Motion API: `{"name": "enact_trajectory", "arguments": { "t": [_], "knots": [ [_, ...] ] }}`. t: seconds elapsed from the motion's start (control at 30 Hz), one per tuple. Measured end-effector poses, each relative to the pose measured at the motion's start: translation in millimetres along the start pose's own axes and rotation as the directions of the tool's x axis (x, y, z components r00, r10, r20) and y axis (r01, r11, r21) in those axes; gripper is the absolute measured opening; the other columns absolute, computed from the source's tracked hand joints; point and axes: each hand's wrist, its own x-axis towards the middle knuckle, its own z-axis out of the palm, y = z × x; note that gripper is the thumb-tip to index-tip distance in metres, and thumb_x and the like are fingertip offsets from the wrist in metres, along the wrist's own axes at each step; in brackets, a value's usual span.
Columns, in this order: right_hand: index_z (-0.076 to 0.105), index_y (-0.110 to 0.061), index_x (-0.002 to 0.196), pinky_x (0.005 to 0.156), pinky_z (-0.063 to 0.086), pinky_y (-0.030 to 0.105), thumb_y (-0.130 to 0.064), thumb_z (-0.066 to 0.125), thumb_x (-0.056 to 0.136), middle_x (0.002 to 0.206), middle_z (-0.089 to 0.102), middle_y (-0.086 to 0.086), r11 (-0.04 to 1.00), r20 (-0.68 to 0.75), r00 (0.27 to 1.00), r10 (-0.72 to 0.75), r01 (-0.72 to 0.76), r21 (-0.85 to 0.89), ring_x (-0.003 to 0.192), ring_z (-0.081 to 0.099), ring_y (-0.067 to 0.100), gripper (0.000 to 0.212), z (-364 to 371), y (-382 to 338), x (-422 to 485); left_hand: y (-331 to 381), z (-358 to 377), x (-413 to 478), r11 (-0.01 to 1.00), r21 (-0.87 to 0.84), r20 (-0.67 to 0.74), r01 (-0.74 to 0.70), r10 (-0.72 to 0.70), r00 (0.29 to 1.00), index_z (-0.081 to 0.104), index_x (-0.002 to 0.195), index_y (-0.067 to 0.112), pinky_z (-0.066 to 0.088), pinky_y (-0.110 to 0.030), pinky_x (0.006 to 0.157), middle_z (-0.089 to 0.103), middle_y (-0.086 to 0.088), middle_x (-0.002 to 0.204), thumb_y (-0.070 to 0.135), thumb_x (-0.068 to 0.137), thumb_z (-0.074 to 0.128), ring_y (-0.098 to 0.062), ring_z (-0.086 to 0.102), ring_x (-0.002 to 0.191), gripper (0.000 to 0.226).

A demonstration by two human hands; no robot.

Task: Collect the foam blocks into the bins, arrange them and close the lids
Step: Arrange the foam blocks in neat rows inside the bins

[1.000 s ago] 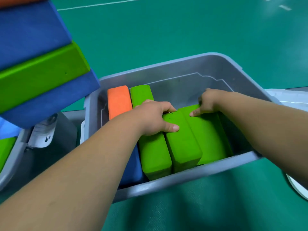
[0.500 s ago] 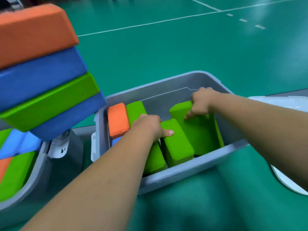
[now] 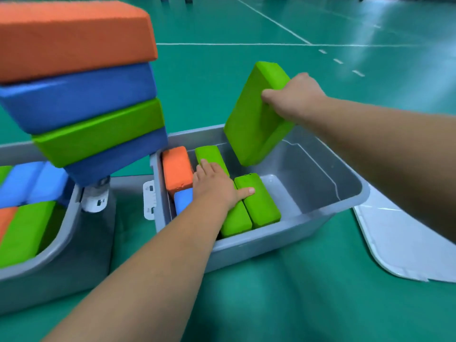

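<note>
**Right hand holds a green block over the bin; left hand rests flat on the packed ones**

Nearest, the green floor mat [image 3: 296,304] lies in soft folds in front of the grey bin [image 3: 271,239]. A white lid [image 3: 404,243] lies flat on the mat just beside the bin's right end. To the left stands a second grey bin [image 3: 56,245] holding green, orange and light blue foam blocks, all blurred. Above it leans a tilted stack [image 3: 98,132] of orange, dark blue, green and dark blue blocks. What bears the stack is hidden.

Inside the grey bin, the inner green block [image 3: 237,220] and the outer green block [image 3: 260,201] stand on edge against the near wall, touching. The left hand [image 3: 217,186] lies palm-down on them. Its fingers are straight and its thumb stretches across the outer one, so it grips nothing. Left of the hand sit a light blue block [image 3: 183,199] and, behind it, an orange block [image 3: 176,167]. A green end [image 3: 209,154] shows past the fingertips, and I cannot tell if it is a separate piece. A white latch [image 3: 149,201] hangs on the bin's left end.

Farther up, the right hand [image 3: 293,97] grips the raised green block [image 3: 256,114] by its upper right edge, fingers curled round it. The block hangs tilted in the air, its lower corner over the bin's interior. Beyond, white court lines [image 3: 271,44] cross the floor.
</note>
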Motion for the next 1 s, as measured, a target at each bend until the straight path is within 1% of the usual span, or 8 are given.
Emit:
{"name": "enact_trajectory", "arguments": {
  "t": [0.07,0.13,0.27,0.37,0.53,0.67,0.77,1.0],
  "knots": [
    [0.046,-0.001,0.131,0.084,0.046,0.037,-0.055,0.064,0.089,0.125,0.06,0.02,0.997,0.001,0.999,0.054,-0.054,0.051,0.117,0.06,0.039,0.07,13,-6,-5,-5,0,-4,0.999,-0.002,-0.008,-0.043,0.043,0.999,0.013,0.16,-0.004,0.015,-0.048,0.127,0.004,-0.027,0.169,0.099,0.071,0.042,-0.04,0.012,0.156,0.139],
    [0.037,-0.007,0.14,0.085,0.047,0.037,-0.052,0.069,0.085,0.13,0.059,0.02,0.995,0.001,0.998,0.066,-0.065,0.077,0.117,0.061,0.039,0.078,29,-8,-14,-6,-2,-9,0.998,0.031,0.0,-0.062,0.062,0.998,0.011,0.161,-0.004,0.01,-0.05,0.127,0.004,-0.025,0.169,0.098,0.073,0.037,-0.039,0.008,0.157,0.137],
    [0.037,-0.019,0.142,0.097,0.049,0.045,-0.051,0.068,0.085,0.132,0.054,0.023,0.999,0.029,0.998,-0.049,0.049,-0.002,0.112,0.061,0.042,0.072,64,-6,-27,-6,-8,-17,0.994,0.108,0.03,0.017,-0.02,0.999,0.007,0.163,0.003,-0.006,-0.067,0.12,0.002,-0.014,0.172,0.1,0.073,0.026,-0.04,-0.008,0.157,0.134],
    [0.036,-0.016,0.148,0.1,0.046,0.047,-0.052,0.064,0.091,0.137,0.046,0.025,0.985,0.109,0.986,-0.125,0.136,-0.108,0.116,0.057,0.044,0.073,78,-7,-29,-10,-7,-20,0.998,0.058,0.062,0.028,-0.032,0.998,0.005,0.165,0.009,-0.004,-0.072,0.117,-0.001,-0.009,0.173,0.101,0.072,0.026,-0.042,-0.013,0.156,0.132],
    [0.022,-0.014,0.163,0.111,0.042,0.043,-0.065,0.055,0.094,0.154,0.042,0.026,0.934,0.349,0.921,-0.172,0.265,-0.239,0.137,0.048,0.04,0.091,97,3,-24,-20,-4,-14,0.998,0.037,0.039,-0.047,0.046,0.998,0.012,0.165,0.013,0.002,-0.065,0.121,0.003,-0.011,0.172,0.101,0.07,0.03,-0.036,-0.008,0.158,0.13],
    [0.003,-0.018,0.166,0.119,0.029,0.041,-0.054,0.04,0.106,0.168,0.023,0.015,0.871,0.598,0.791,-0.129,0.378,-0.313,0.151,0.03,0.035,0.078,135,29,-35,-21,5,-19,0.997,0.016,-0.018,-0.075,0.075,0.997,0.013,0.164,0.011,-0.004,-0.059,0.124,0.001,-0.014,0.172,0.097,0.074,0.032,-0.032,-0.009,0.158,0.126],
    [-0.007,-0.016,0.165,0.121,0.023,0.043,-0.045,0.028,0.112,0.172,0.007,0.011,0.829,0.637,0.767,-0.069,0.399,-0.391,0.155,0.021,0.033,0.07,141,25,-30,-22,4,-16,0.993,-0.004,0.004,-0.116,0.116,0.993,0.013,0.165,0.013,-0.003,-0.056,0.126,0.001,-0.012,0.173,0.097,0.074,0.035,-0.029,-0.008,0.159,0.126],
    [-0.01,-0.023,0.164,0.121,0.026,0.042,-0.051,0.033,0.109,0.17,0.019,0.013,0.892,0.628,0.773,-0.093,0.346,-0.292,0.152,0.029,0.034,0.076,144,41,-29,-35,-32,-9,0.969,0.04,0.226,-0.245,0.23,0.947,0.024,0.163,0.016,0.016,-0.05,0.126,0.013,-0.014,0.171,0.082,0.082,0.056,-0.032,0.009,0.158,0.109]
  ]
}}
